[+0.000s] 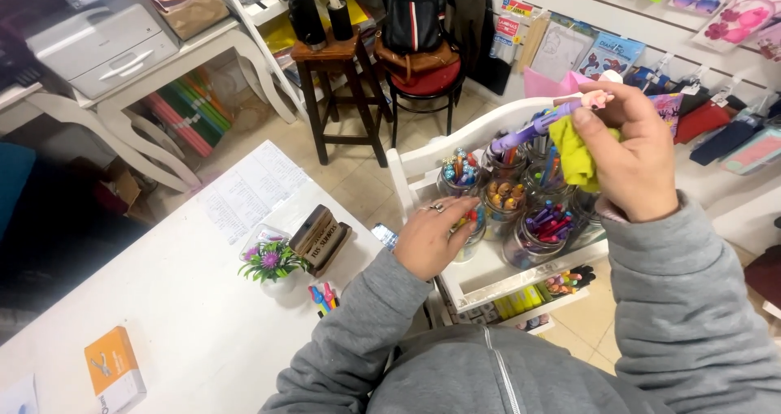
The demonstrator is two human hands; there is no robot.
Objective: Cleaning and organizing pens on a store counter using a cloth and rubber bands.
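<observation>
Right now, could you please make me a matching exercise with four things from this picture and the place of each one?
Things:
1. purple pen
2. small flower pot
3. orange and white box
4. printer

Places:
A. on the white table's near left corner
B. in the right hand, with a yellow cloth
C. on the far shelf, upper left
D. on the table, beside a wooden block

Pairs: 1-B, 2-D, 3-A, 4-C

A small stationery shop. Packaged goods hang on a slatted wall panel (691, 23), and jars of pens (504, 202) fill a white display shelf (488, 276). A printer (102, 40) stands behind the counter (163, 300).
</observation>
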